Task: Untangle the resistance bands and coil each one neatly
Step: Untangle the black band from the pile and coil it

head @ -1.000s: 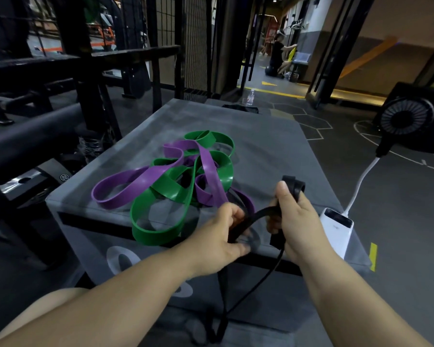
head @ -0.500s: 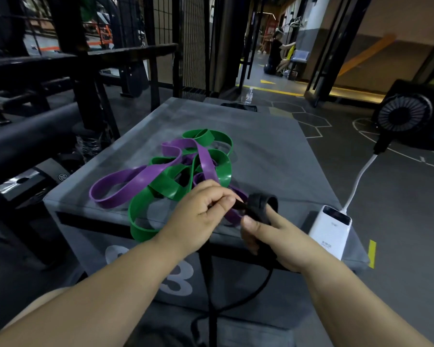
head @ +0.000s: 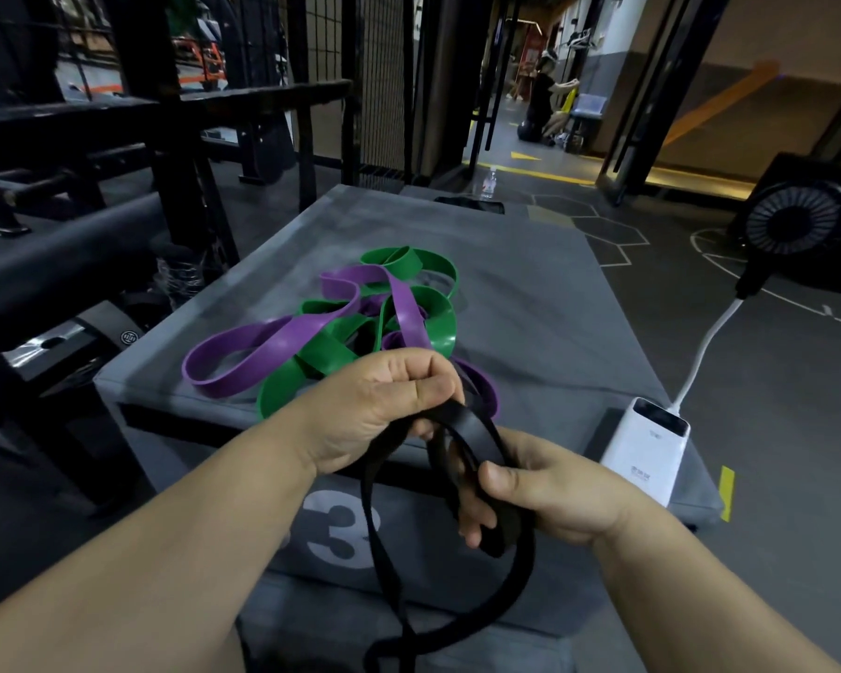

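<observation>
— Black band, where is it?
— At the near edge of the grey box. The left hand clenches its upper loop and the right hand grips a fold below. The purple band and green band lie tangled farther back.

A large white "3" marks the front of the grey padded box; small print on the white power bank is illegible.

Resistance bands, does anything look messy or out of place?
The purple band and green band lie tangled together on the grey box; the black band, gripped by left hand and right hand, dangles uncoiled.
</observation>
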{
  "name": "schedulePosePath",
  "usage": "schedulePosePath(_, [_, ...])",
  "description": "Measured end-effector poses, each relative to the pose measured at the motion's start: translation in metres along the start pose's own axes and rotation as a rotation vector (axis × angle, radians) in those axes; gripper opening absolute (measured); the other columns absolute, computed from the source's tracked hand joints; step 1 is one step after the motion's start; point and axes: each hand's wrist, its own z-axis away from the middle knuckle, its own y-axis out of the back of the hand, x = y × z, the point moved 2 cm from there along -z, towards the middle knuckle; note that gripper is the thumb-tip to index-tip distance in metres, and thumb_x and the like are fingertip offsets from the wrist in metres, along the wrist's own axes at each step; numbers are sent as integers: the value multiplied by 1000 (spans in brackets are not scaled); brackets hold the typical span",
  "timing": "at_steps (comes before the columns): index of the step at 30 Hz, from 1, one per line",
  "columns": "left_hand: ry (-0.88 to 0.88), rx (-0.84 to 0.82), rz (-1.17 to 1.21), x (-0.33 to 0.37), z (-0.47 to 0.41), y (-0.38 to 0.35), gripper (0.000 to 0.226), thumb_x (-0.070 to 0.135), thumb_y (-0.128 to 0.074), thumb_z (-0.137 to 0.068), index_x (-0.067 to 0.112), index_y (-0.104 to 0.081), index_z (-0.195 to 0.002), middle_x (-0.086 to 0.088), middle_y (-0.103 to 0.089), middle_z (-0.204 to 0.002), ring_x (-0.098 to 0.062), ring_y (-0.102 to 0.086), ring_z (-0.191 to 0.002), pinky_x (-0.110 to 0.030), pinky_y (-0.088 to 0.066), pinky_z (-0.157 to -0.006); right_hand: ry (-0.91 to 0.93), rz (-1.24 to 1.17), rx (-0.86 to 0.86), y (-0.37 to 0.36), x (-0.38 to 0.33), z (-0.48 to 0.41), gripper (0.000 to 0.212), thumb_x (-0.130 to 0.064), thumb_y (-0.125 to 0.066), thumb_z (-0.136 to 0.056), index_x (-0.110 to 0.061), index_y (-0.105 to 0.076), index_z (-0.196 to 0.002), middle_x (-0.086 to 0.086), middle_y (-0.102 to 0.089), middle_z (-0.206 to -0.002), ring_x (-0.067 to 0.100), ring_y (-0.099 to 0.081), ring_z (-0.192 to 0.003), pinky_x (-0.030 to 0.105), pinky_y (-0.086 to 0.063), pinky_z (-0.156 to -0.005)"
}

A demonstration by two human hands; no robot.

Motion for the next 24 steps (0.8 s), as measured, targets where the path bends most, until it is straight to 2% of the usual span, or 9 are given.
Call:
schedulePosePath(4, [-22,66,-135,-1,-2,3,11,15,-64,-86,11,-61,-76,4,-56,-61,-8,-45,-52,-17,-37,-52,9,-65,-52,-7,-2,-1,58,-59,-71,-78,-8,-49,-96,-2,-57,-63,15,-60,-56,34,-49,-67])
schedulePosePath(7, [-134,236,-413,-3,-5,8,15,26,-63,-88,12,-63,-81,-3,-60,-73,-17,-54,-68,-28,-46,-68,-22,-185,-88,-11,-4,-1,62,-66,-67,-76,-10,-41,-87,-5,-51,-54,7,-48,-39,29,-48,-59])
schedulePosePath(9, [-219,291,-565,-4,-6,10,19,34,-58,-90,18,-64,-82,2,-63,-76,-12,-59,-75,-21,-46,-75,-35,-278,-96,-13,-9,0,56,-68,-65,-76,-15,-48,-82,-6,-47,-48,4,-41,-32,25,-47,-51])
schedulePosePath(12, [-225,168,-602,-7,-5,6,52,60,-41,-89,15,-65,-99,8,-66,-87,-1,-62,-86,-10,-43,-78,15,-381,-59,-13,-18,1,46,-67,-67,-76,-22,-58,-72,-8,-44,-43,1,-36,-28,20,-41,-44])
schedulePosePath(14, [-140,2,-464,-13,-5,2,76,75,-37,-76,14,-60,-115,5,-67,-105,-4,-62,-102,-14,-44,-89,32,-403,8,-11,-22,3,45,-65,-74,-71,-23,-59,-68,-8,-42,-41,1,-33,-26,17,-37,-41])
schedulePosePath(16, [-90,-71,-428,-18,-5,0,85,82,-46,-70,16,-56,-123,-3,-65,-116,-15,-59,-114,-26,-45,-99,28,-405,71,-8,-25,4,46,-62,-79,-66,-22,-58,-65,-6,-40,-40,2,-31,-25,16,-35,-38])
schedulePosePath(19, [-12,-44,-416,-18,-6,1,61,55,-71,-74,13,-60,-117,-6,-67,-104,-13,-63,-100,-32,-50,-90,-21,-388,125,-3,-26,8,48,-59,-85,-58,-20,-57,-62,-3,-41,-43,3,-30,-24,14,-33,-36])
schedulePosePath(21, [-18,-13,-394,-16,-7,1,47,41,-73,-72,13,-63,-108,1,-68,-95,-7,-62,-90,-24,-49,-80,-85,-360,124,0,-26,10,50,-59,-88,-54,-19,-58,-62,0,-42,-47,4,-32,-26,14,-33,-36])
schedulePosePath(24, [-60,0,-277,-11,-4,-1,35,32,-75,-70,15,-65,-99,8,-69,-88,-5,-64,-85,-18,-48,-77,-149,-289,34,4,-22,12,51,-61,-86,-55,-18,-61,-64,3,-46,-56,9,-42,-35,15,-35,-36])
